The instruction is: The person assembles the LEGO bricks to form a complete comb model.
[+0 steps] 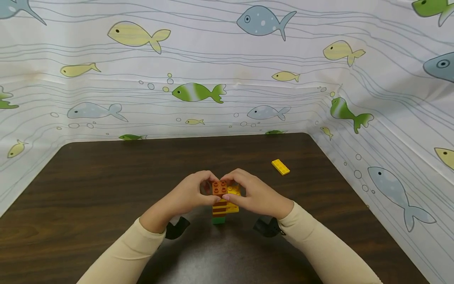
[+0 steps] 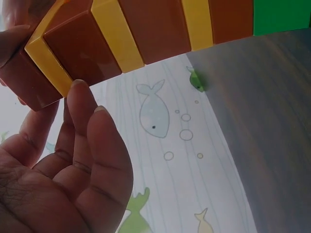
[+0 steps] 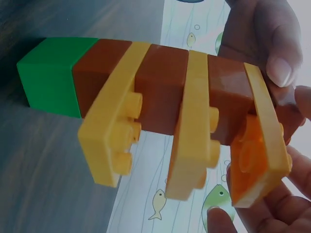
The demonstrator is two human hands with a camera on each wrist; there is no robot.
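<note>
A tower of toy building bricks stands upright on the table. Its base is a green brick [image 3: 51, 77], and brown bricks alternate with yellow plates [image 3: 187, 136] above it. Those plates jut out to the right in the head view. At the top is a brown brick [image 1: 220, 187] with its studs bare. My left hand [image 1: 189, 192] pinches this top brick from the left, thumb in front and fingers behind. From the other side my right hand [image 1: 260, 195] pinches the same brick, its thumb at the near right corner. The left wrist view shows fingertips [image 2: 80, 92] against the uppermost yellow plate.
A loose yellow plate [image 1: 280, 167] lies flat on the dark wooden table [image 1: 106, 169], to the right and behind the tower. A white sheet [image 1: 213, 59] printed with fish hangs behind the table and along its right side.
</note>
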